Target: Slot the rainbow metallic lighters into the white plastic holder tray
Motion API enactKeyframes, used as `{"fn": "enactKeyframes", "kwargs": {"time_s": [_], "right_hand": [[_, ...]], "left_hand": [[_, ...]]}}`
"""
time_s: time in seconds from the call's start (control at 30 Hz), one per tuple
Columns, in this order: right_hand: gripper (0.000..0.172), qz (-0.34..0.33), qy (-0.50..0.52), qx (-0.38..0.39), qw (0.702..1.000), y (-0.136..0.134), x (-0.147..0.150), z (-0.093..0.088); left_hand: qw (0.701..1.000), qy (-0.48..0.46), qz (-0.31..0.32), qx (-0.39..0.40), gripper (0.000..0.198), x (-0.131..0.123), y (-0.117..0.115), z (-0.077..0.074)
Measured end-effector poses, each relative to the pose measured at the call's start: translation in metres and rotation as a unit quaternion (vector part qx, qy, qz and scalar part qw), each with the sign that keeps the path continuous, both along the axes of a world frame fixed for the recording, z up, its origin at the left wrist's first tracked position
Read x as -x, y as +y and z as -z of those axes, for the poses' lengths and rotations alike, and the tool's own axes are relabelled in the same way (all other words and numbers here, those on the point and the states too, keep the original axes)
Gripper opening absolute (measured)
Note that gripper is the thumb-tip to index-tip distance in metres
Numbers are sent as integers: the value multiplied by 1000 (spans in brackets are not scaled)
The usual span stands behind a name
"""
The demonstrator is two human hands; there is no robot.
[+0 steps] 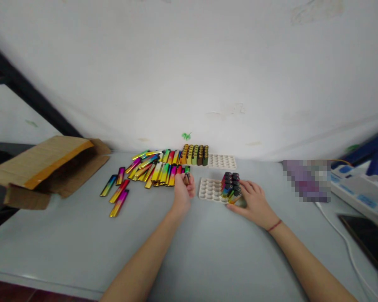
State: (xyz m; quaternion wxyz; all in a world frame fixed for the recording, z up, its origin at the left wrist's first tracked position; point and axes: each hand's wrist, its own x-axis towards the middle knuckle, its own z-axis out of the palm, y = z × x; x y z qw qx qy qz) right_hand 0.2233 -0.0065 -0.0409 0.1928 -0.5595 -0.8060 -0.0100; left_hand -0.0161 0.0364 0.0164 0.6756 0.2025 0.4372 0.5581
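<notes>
My left hand [183, 189] is closed around a small lighter [186, 179]; its dark end shows above the fingers and the rest is hidden. Just right of it lies a white tray [210, 189] with round pockets. Two rows of black-topped, rainbow-coloured lighters [229, 184] stand upright at the tray's right end. My right hand [253, 199] grips that end, thumb along the front edge and fingers beside the standing lighters. Behind my left hand spreads a pile of shiny metallic lighters [160, 172] in yellow, pink, green and blue.
At the wall, a second white tray [222, 161] sits beside several upright gold-topped lighters [194, 155]. Loose lighters [119, 203] lie further left, near an open cardboard box [47, 163]. A power strip [359, 193], white cable [337, 235] and dark phone [368, 239] occupy the right side.
</notes>
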Motion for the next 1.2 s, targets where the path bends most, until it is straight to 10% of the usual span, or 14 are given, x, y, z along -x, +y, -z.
{"fn": "enactKeyframes", "kwargs": {"time_s": [1.2], "right_hand": [[69,-3,-10,-14,1000,0,-1,1]], "left_hand": [[992,73,-18,-97,29,-7,0,15]]}}
